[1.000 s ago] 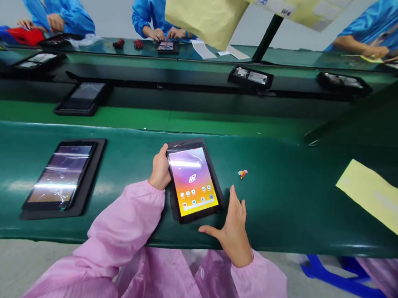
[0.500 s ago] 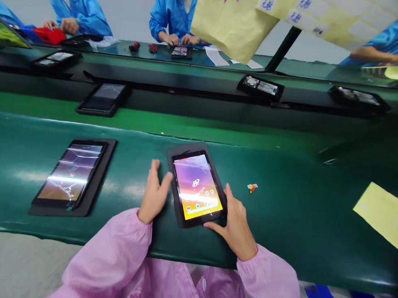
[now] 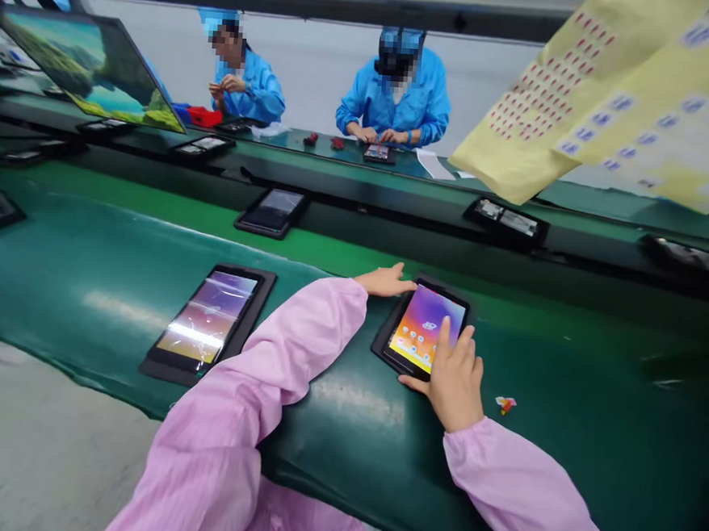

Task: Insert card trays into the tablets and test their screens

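A lit tablet (image 3: 408,324) with a purple-to-yellow screen lies on a dark pad (image 3: 381,349) on the green bench. My right hand (image 3: 456,379) grips its lower right part, with the thumb at the bottom edge and spread fingers reaching over the screen. At the upper left corner, my left hand (image 3: 383,280) is open, a fingertip at the tablet's edge and another finger stretched forward. Left of my left sleeve, a second lit tablet (image 3: 211,316) lies on its own dark pad (image 3: 258,307); nobody touches it.
A small red and yellow scrap (image 3: 506,405) lies right of my right hand. Beyond the bench, a black track carries several devices, one an opened device (image 3: 507,219). Yellow sheets (image 3: 541,109) hang at upper right, a monitor (image 3: 94,69) at upper left. Two people in blue work opposite.
The tablet has moved forward, away from me, with my right hand on it. My left hand has reached forward to its upper left corner. The view has turned leftward and tilted up.
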Action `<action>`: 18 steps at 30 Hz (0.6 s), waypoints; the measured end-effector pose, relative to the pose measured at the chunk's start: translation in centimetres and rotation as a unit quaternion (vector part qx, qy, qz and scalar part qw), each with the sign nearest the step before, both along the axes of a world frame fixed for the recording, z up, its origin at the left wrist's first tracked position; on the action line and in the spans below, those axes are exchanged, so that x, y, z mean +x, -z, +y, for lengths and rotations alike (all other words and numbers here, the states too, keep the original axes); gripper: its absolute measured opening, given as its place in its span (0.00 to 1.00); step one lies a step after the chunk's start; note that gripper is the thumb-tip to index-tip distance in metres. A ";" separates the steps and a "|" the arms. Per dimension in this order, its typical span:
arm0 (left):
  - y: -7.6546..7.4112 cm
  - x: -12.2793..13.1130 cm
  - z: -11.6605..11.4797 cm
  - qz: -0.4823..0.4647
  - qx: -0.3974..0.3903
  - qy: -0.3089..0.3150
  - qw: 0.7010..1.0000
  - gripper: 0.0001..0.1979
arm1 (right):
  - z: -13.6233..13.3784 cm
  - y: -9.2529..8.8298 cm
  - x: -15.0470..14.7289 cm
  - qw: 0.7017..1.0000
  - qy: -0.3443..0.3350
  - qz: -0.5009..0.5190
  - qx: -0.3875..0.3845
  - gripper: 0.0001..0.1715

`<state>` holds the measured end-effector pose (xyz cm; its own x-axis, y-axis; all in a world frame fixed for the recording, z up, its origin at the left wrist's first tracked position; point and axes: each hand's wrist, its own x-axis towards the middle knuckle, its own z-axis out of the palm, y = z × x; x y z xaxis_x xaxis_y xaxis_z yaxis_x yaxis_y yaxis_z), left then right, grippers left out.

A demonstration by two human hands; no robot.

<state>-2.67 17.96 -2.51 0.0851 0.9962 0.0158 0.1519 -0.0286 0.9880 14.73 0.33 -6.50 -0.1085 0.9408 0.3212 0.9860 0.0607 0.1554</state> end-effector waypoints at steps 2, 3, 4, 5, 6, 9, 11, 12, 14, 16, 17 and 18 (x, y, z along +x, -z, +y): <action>-1.3 -4.0 2.0 0.078 0.010 -0.029 0.996 0.15 | 1.5 -0.2 0.1 1.000 0.005 -0.020 0.017 0.78; -1.8 -6.7 2.6 0.121 0.017 -0.048 0.991 0.15 | 2.5 -0.3 0.4 0.999 0.012 -0.019 0.026 0.78; -2.2 -9.8 3.0 0.155 0.022 -0.074 0.985 0.13 | 3.8 -0.6 0.8 0.999 0.019 -0.012 0.036 0.76; -2.4 -13.0 3.2 0.186 0.027 -0.096 0.977 0.13 | 5.3 -0.9 1.2 0.999 0.025 0.002 0.048 0.74; -2.4 -16.2 3.2 0.215 0.030 -0.117 0.969 0.12 | 6.8 -1.3 1.5 0.997 0.026 0.025 0.067 0.71; -1.7 -23.3 2.8 0.275 0.036 -0.140 0.951 0.11 | 10.6 -2.4 0.9 0.985 0.003 0.104 0.135 0.49; -0.9 -25.7 3.0 0.292 0.044 -0.120 0.948 0.14 | 11.0 -2.7 -0.9 0.979 -0.025 0.121 0.160 0.37; -0.5 -26.3 3.2 0.296 0.051 -0.106 0.948 0.15 | 10.5 -2.6 -2.3 0.979 -0.048 0.115 0.159 0.34; 0.1 -26.8 4.1 0.292 0.064 -0.077 0.951 0.16 | 8.2 -1.9 -6.2 0.974 -0.125 0.102 0.159 0.30; 0.6 -27.0 5.2 0.281 0.074 -0.057 0.955 0.15 | 5.0 -0.8 -11.3 0.951 -0.256 0.074 0.158 0.25; 0.7 -27.2 5.7 0.276 0.076 -0.051 0.957 0.15 | 3.3 -0.2 -14.0 0.933 -0.319 0.058 0.154 0.22; 0.8 -27.5 6.0 0.272 0.077 -0.046 0.958 0.15 | 1.8 0.5 -16.7 0.904 -0.396 0.038 0.159 0.20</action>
